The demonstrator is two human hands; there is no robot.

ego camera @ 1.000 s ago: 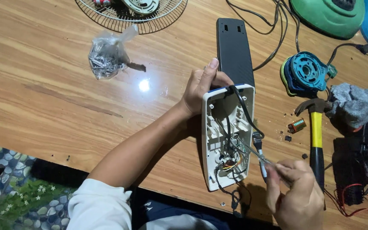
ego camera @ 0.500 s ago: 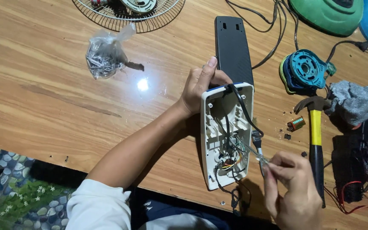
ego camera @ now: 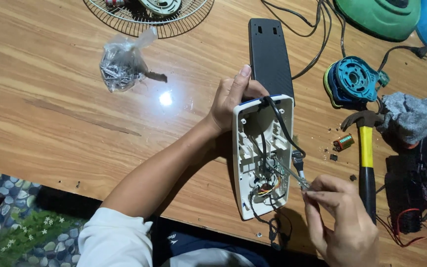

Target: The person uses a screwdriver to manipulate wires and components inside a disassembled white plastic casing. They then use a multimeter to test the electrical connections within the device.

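Note:
An open white plastic housing (ego camera: pixel 249 163) lies on the wooden table (ego camera: pixel 50 123), with black wires and small coloured wires inside it. My left hand (ego camera: pixel 231 101) grips the housing's far end and holds it steady. My right hand (ego camera: pixel 339 222) is at the lower right, pinching a thin metal screwdriver (ego camera: pixel 292 174) whose tip reaches into the housing's inner parts. A black flat cover (ego camera: pixel 270 54) lies just beyond the housing.
A clear bag of screws (ego camera: pixel 119 64) lies at upper left, before a wire fan grille (ego camera: pixel 144 20). To the right are a yellow-handled hammer (ego camera: pixel 366 158), a small battery (ego camera: pixel 343 142), a blue motor part (ego camera: pixel 354 79), a grey rag (ego camera: pixel 411 116), black parts with red wires (ego camera: pixel 413 198).
My right hand has shifted slightly with the screwdriver inside the housing. My left hand keeps its grip on the housing.

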